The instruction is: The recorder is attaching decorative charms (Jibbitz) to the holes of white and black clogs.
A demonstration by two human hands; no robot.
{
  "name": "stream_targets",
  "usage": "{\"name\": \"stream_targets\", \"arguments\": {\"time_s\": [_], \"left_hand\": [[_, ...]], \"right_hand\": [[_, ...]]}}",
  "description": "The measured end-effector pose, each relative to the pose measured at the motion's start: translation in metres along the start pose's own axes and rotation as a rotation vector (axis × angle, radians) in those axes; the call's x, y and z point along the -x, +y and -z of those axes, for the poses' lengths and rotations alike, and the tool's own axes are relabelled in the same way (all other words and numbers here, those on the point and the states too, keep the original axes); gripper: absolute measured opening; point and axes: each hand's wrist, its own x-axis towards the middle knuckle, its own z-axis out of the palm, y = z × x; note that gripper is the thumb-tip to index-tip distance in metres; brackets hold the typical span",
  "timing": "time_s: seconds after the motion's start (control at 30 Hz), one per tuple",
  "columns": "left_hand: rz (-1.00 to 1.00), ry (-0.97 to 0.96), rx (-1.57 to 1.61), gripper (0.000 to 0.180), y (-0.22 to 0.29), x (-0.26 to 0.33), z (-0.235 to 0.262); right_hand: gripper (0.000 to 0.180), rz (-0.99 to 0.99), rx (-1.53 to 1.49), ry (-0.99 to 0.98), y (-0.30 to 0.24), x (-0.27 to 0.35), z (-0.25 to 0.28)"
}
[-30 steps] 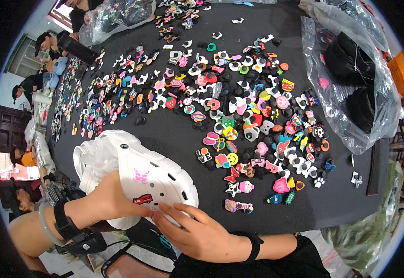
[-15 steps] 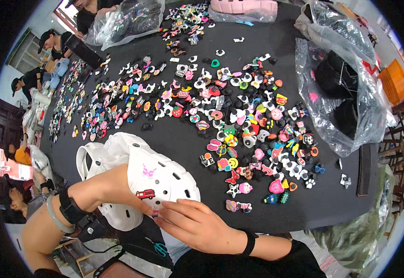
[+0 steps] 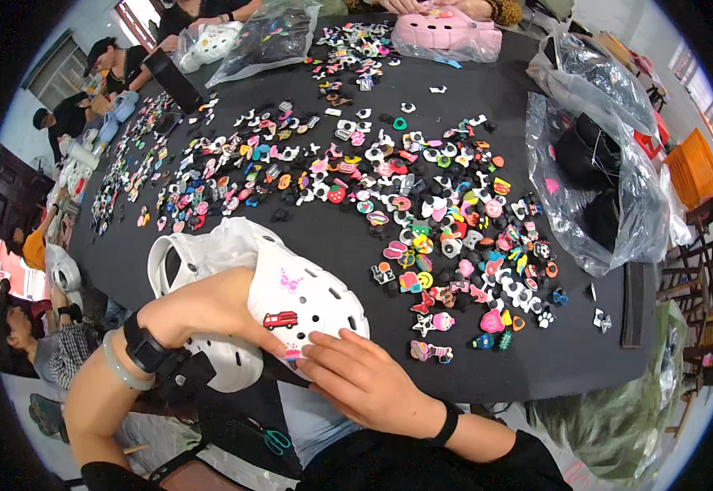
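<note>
A white clog (image 3: 336, 307) with holes in its top is held at the table's near edge. On its upper are a pink butterfly charm (image 3: 290, 281) and a red fire-truck charm (image 3: 280, 319). My left hand (image 3: 230, 311) grips this clog, its fingers hidden inside and its thumb outside. My right hand (image 3: 365, 380) lies across the toe, its fingers close together. Their tips meet my left thumb at a small blue-and-pink charm (image 3: 293, 355), mostly covered. Beneath my left forearm is a second white clog (image 3: 242, 368).
Many loose shoe charms (image 3: 446, 221) spread over the black table (image 3: 487, 74). A clear plastic bag (image 3: 549, 204) with black items lies at the right. Across the table, other people work near a pink clog (image 3: 446, 34). Teal-handled scissors (image 3: 275, 440) lie below the clogs.
The view has shifted, so the clog and both hands appear a little farther right. Both hands keep their hold around the small charm. Another person's hands now show at the pink clog.
</note>
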Motion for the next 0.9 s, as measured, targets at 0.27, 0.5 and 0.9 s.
{"name": "stream_targets", "arguments": {"time_s": [0.27,0.5,0.9], "left_hand": [[-0.055,0.225,0.006,0.052,-0.010,0.029,-0.008],[-0.354,0.714,-0.212,0.054,-0.032,0.059,-0.029],[-0.516,1.227,-0.153,0.053,-0.105,0.098,-0.053]], "right_hand": [[0.033,-0.147,0.016,-0.035,-0.018,0.029,0.048],[0.028,-0.253,0.174,0.029,-0.023,0.033,0.085],[0.022,-0.404,0.321,0.211,-0.007,0.038,0.101]]}}
